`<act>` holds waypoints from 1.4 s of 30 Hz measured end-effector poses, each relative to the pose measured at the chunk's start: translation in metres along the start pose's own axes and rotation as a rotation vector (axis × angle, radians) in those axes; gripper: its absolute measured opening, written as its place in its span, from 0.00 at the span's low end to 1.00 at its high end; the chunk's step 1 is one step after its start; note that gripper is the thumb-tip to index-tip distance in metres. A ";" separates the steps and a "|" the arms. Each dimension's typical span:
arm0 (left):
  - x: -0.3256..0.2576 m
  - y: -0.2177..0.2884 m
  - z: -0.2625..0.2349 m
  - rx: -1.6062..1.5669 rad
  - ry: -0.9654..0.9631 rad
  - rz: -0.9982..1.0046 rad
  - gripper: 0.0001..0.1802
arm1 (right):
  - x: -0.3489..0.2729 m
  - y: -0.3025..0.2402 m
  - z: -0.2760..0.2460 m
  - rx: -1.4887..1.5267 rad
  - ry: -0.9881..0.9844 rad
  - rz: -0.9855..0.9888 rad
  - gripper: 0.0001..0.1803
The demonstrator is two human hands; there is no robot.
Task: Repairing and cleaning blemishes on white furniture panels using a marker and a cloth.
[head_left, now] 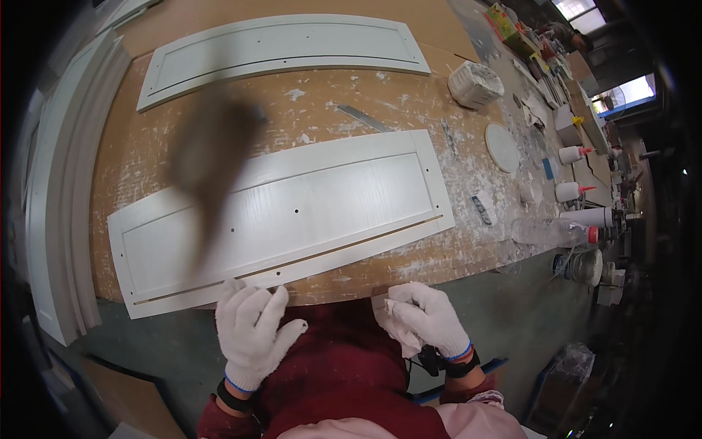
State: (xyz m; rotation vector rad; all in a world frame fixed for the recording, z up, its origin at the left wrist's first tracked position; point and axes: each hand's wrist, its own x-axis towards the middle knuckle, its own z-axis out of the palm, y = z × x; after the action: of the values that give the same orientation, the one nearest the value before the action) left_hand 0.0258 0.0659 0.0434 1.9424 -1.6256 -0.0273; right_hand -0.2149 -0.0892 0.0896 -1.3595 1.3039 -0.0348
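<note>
On workbench, white door panel (292, 212) long axis left-right, right end tilted away

a dark blurred shape (208, 164) hides part of our near white panel (307, 212). our right hand (424, 316) covers most of a small scraper; far desk clutter (556, 66) is too small to tell.

Paint-spattered workbench (322, 110) under white door panels (292, 212)
</note>
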 end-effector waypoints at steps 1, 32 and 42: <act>0.005 0.006 0.004 -0.002 -0.006 0.006 0.30 | -0.001 0.001 -0.004 0.006 0.004 0.004 0.12; 0.090 0.037 0.092 -0.008 0.006 -0.002 0.33 | 0.090 -0.005 -0.078 -0.277 0.635 -0.329 0.11; 0.089 0.036 0.095 -0.014 0.031 0.009 0.33 | 0.093 -0.015 -0.060 -0.510 0.592 -0.386 0.12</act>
State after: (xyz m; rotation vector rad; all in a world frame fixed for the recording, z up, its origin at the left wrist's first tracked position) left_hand -0.0202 -0.0575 0.0126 1.9160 -1.6096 -0.0045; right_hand -0.2110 -0.1964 0.0591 -2.1357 1.5731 -0.4210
